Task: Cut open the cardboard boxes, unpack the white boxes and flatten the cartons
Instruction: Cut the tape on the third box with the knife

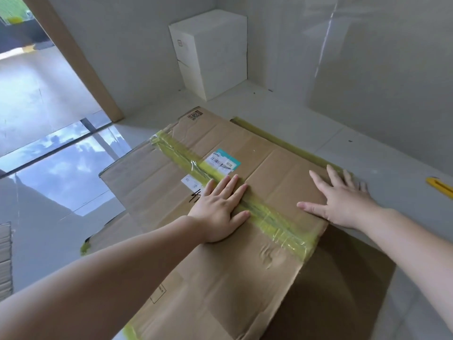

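Carton: the flattened cardboard carton (220,241) lies on the pale floor (367,148) right in front of you, spread wide, with more flat cardboard (343,278) showing beneath it at the near right.
Tape: a strip of yellowish tape (269,217) runs slantwise across the carton's top, from the far left down to the near right edge, wrinkled along its length.
Labels: a teal and white shipping label (224,161) sits just beyond the tape; a smaller white sticker (191,182) lies on the near side, beside black handwriting that your hand partly hides.
Left hand: your left hand (220,209) lies palm down on the carton with its fingers straight and close together, the fingertips reaching the tape.
Right hand: your right hand (340,200) presses flat on the carton's right edge, fingers spread wide, gripping nothing.
Hands together: both are flat and empty, well apart, with the tape between them.
White boxes: two white boxes (210,52) stand stacked in the far corner against the wall, well away from the carton.
Knife: a yellow utility knife (440,186) lies on the floor to your right, near the picture's edge, apart from your right hand.
Doorway: a brown door frame (81,69) stands at the far left, with a glossy floor reflecting sky beyond it.
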A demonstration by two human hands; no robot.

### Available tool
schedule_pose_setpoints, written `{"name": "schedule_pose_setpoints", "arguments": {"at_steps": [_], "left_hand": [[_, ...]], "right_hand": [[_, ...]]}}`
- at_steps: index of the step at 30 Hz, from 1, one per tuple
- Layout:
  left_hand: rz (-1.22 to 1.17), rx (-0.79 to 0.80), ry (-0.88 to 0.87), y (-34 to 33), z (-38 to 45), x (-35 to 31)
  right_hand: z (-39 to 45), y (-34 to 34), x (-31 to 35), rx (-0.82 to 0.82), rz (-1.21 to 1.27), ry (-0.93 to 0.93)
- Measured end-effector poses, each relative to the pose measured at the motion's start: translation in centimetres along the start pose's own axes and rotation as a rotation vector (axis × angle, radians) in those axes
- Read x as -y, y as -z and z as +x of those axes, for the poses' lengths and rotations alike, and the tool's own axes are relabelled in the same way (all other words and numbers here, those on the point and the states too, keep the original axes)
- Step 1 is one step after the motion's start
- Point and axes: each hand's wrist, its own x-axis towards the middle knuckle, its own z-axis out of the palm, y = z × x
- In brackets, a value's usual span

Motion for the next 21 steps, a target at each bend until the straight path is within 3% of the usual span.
{"name": "schedule_pose_setpoints", "arguments": {"at_steps": [10, 18, 21], "left_hand": [[-0.025, -0.032, -0.143, -0.2, 3.8, -3.3], [-0.086, -0.071, -0.284, -0.2, 4.9, -6.7], [-0.086, -0.081, -0.291, 0.2, 5.9, -8.2]], "right_hand": [[-0.6, 0.3, -1.8, 0.027, 0.047, -0.096], [-4.5, 0.7, -3.2, 0.129, 0.136, -0.322], [-4.7, 1.7, -3.3, 0.139, 0.082, -0.306]]}}
